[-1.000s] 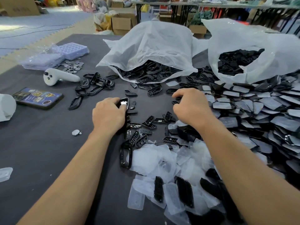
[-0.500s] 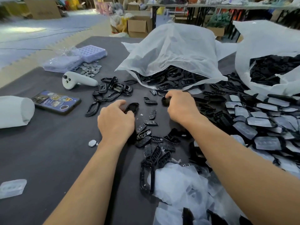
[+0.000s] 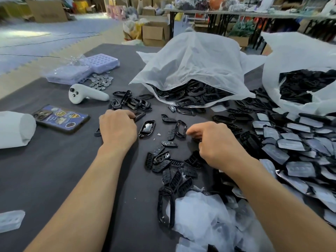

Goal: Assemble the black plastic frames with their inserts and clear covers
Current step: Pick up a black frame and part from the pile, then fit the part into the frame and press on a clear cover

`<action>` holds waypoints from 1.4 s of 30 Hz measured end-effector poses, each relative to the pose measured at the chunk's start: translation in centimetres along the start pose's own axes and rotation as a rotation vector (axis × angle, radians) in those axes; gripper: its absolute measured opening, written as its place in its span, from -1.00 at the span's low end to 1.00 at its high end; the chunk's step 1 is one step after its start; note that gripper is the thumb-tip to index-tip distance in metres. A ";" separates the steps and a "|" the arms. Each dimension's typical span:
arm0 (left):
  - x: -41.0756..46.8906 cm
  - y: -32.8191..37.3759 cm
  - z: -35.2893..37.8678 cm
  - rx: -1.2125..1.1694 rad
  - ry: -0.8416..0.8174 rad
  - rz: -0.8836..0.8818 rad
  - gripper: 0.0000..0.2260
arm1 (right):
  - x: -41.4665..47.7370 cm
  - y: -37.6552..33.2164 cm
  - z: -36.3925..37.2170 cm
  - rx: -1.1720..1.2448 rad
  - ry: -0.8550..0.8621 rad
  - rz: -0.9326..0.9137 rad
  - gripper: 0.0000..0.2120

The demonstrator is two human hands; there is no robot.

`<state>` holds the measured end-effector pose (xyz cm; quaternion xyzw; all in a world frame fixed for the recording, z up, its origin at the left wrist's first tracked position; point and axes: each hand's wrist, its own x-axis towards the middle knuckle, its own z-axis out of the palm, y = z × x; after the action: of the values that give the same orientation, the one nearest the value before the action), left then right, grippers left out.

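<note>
Nearest, clear covers (image 3: 209, 215) and loose inserts (image 3: 169, 160) lie heaped on the counter (image 3: 45, 170). The right hand (image 3: 214, 144) curls over the inserts; I cannot tell whether its fingers hold one. The left hand (image 3: 118, 130) has its fingers curled onto a black frame (image 3: 139, 115). To the right, a big covered pile (image 3: 291, 142) looks finished. The frame bag (image 3: 190, 70) beyond is well stocked, so plenty is likely left.

On the dark surface (image 3: 45, 170), the white plastic controller (image 3: 85, 93) lies behind the sticker-covered phone (image 3: 61, 118), left of the white bag (image 3: 190, 66) spilling black plastic frames (image 3: 190, 96), with black inserts (image 3: 163, 160) scattered before it.
</note>
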<state>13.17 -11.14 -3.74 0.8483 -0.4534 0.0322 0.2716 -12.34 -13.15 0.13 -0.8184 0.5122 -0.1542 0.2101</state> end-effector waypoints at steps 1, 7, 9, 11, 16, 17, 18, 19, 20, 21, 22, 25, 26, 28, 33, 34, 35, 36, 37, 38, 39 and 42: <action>-0.2 0.0 0.0 -0.039 0.007 -0.013 -0.79 | -0.2 0.0 0.0 -0.038 0.002 0.017 -0.52; -2.6 0.4 -1.4 -0.203 0.083 -0.023 -0.95 | -1.1 0.5 -0.2 0.100 0.102 0.133 -0.65; -4.3 1.4 -2.5 -0.406 0.123 -0.071 -0.93 | -2.1 0.3 -0.3 0.373 0.100 0.174 -0.64; -7.0 3.1 -3.4 -0.622 0.085 -0.062 -0.92 | -3.6 -0.4 -0.3 0.707 0.099 0.215 -0.71; -13.7 5.7 -4.4 -0.905 -0.160 0.030 -0.57 | -7.6 -1.1 -0.5 1.024 0.153 0.223 -0.85; -14.4 5.6 -4.5 -0.937 -0.189 0.024 -0.51 | -8.3 -1.1 -0.5 1.045 0.151 0.217 -0.84; -14.8 5.6 -4.6 -0.968 -0.207 0.011 -0.48 | -8.8 -1.2 -0.5 1.065 0.146 0.208 -0.81; -15.2 5.6 -4.6 -1.004 -0.227 -0.012 -0.48 | -9.3 -1.3 -0.5 1.085 0.140 0.205 -0.79; -15.5 5.6 -4.4 -1.050 -0.249 -0.030 -0.52 | -9.6 -1.3 -0.4 1.100 0.140 0.203 -0.77; -15.9 5.8 -4.4 -1.097 -0.276 -0.035 -0.57 | -9.7 -1.3 -0.3 1.113 0.142 0.199 -0.75; -16.2 5.9 -4.4 -1.129 -0.312 -0.029 -0.61 | -9.9 -1.2 -0.2 1.123 0.141 0.200 -0.71; -16.6 6.0 -4.5 -1.091 -0.380 -0.018 -0.59 | -10.2 -1.2 0.0 1.152 0.117 0.214 -0.62; -16.5 6.0 -4.6 -1.079 -0.393 -0.019 -0.59 | -10.3 -1.1 0.1 1.154 0.107 0.216 -0.63; -16.4 6.1 -4.7 -1.069 -0.420 -0.006 -0.60 | -10.4 -0.7 0.0 1.160 0.100 0.229 -0.65; -17.2 6.7 -4.5 -1.156 -0.428 -0.075 -0.71 | -11.1 -0.6 0.0 1.276 0.082 0.277 -0.84; -17.3 6.8 -4.6 -1.172 -0.431 -0.100 -0.73 | -11.1 -0.7 0.0 1.302 0.088 0.287 -0.87; -17.3 6.8 -4.7 -1.188 -0.439 -0.119 -0.75 | -11.1 -0.8 0.1 1.307 0.097 0.290 -0.87; -17.2 6.9 -4.8 -1.211 -0.449 -0.139 -0.77 | -11.1 -0.8 0.2 1.292 0.110 0.281 -0.87; -17.1 7.0 -5.0 -1.236 -0.457 -0.151 -0.79 | -11.1 -0.8 0.3 1.264 0.127 0.262 -0.86; -17.0 7.0 -5.2 -1.249 -0.460 -0.160 -0.80 | -11.0 -0.8 0.5 1.220 0.150 0.241 -0.85; -17.0 7.1 -5.2 -1.254 -0.465 -0.165 -0.80 | -11.0 -0.7 0.6 1.170 0.177 0.222 -0.82; -17.0 7.2 -5.5 -1.309 -0.527 -0.214 -0.91 | -11.1 -0.9 1.0 1.144 0.206 0.195 -0.83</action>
<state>-1.45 1.16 -1.12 0.5303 -0.3446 -0.4795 0.6083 -15.90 -2.60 -0.63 -0.5051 0.4382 -0.4646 0.5805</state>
